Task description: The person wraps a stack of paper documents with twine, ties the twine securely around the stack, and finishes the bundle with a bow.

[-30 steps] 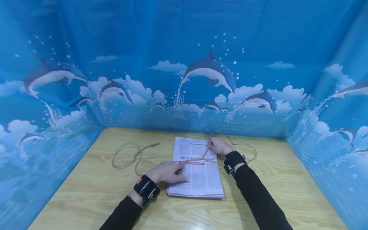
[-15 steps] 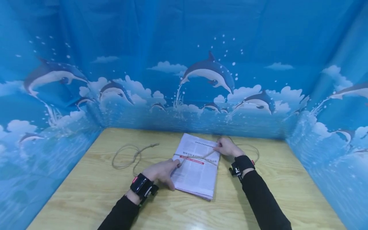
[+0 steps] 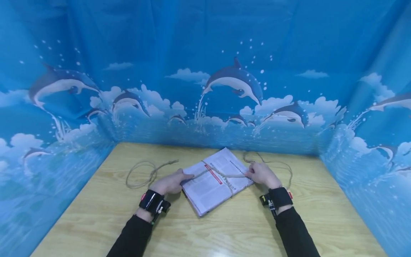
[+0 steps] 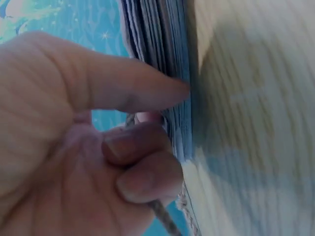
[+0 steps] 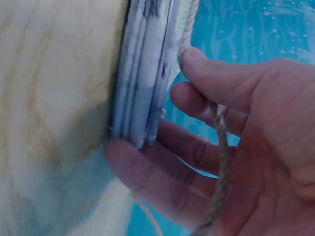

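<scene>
A folded stack of newspapers (image 3: 205,196) lies turned at an angle on the table. Twine (image 3: 237,176) runs around it and crosses on top. At the stack's left corner, my left hand (image 3: 170,182) curls its fingers around one length of twine (image 4: 167,219), its thumb against the newspaper edges (image 4: 172,54) in the left wrist view. My right hand (image 3: 264,175) is at the right corner. In the right wrist view its thumb and forefinger pinch the other length of twine (image 5: 220,142), while the lower fingers touch the stack's edge (image 5: 142,93).
A loose loop of twine (image 3: 128,178) rests on the wooden table (image 3: 224,235) to the left. Another slack tail of twine (image 3: 290,171) lies behind and right of my right hand. A blue dolphin-print curtain (image 3: 179,43) encloses the back and sides.
The newspaper stack has turned from nearly straight to a slant, its near end swinging left then the whole rotating clockwise. My hands have moved apart, drawing the twine out sideways.
</scene>
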A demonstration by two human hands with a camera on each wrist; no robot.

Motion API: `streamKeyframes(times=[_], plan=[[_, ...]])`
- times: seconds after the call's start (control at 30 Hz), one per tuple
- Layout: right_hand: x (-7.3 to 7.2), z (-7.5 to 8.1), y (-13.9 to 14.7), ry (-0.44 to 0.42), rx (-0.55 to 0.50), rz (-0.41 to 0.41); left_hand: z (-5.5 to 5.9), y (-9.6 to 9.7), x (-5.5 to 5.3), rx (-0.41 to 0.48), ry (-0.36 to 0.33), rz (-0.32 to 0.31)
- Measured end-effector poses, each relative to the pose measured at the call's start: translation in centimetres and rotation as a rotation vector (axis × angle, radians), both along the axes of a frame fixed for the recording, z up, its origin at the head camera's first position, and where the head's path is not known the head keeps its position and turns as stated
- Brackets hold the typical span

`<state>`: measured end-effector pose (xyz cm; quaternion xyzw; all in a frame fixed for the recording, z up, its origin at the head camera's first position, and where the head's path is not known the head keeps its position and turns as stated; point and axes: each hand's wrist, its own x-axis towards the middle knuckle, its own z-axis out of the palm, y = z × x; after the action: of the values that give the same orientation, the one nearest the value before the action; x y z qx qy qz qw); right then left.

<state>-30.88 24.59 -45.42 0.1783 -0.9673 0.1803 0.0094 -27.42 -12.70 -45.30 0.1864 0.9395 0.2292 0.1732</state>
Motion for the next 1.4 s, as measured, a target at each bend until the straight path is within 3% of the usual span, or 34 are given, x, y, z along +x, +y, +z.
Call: streamKeyframes(times=[0.17, 0.33, 0.43, 0.53, 0.67, 0.83, 0.97, 1.17, 1.4], plan=[[1.2, 0.9, -0.2, -0.113, 0.029, -0.027, -0.5, -0.3, -0.9, 0.031, 0.001, 0.002], [2.3, 2.1, -0.8, -0.36, 0.055, -0.032, -0.7, -0.4, -1.8, 0.068, 0.083, -0.015], [3.0, 2.4, -1.2, -0.55, -0.017, -0.028, -0.9, -0.6, -2.2, 0.103, 0.148, 0.024], [3.4, 2.5, -1.4, -0.652, -0.087, -0.045, -0.8, -0.7, -2.2, 0.126, 0.189, 0.111], [3.6, 2.4, -1.4, -0.645, -0.106, -0.039, -0.5, -0.6, -1.6, 0.059, 0.165, 0.221], [3.4, 2.2, -1.4, -0.535, -0.091, -0.026, -0.1, -0.5, -0.7, -0.034, 0.141, 0.297], [3.2, 2.1, -1.5, -0.483, -0.08, -0.037, 0.2, -0.7, -0.5, -0.018, 0.112, 0.265], [3.0, 1.7, -1.7, -0.381, -0.013, -0.068, 0.2, -1.4, -0.8, 0.112, 0.029, 0.189], [2.9, 1.6, -1.5, -0.349, -0.024, -0.104, 0.0, -1.3, -1.4, 0.112, 0.075, 0.149]])
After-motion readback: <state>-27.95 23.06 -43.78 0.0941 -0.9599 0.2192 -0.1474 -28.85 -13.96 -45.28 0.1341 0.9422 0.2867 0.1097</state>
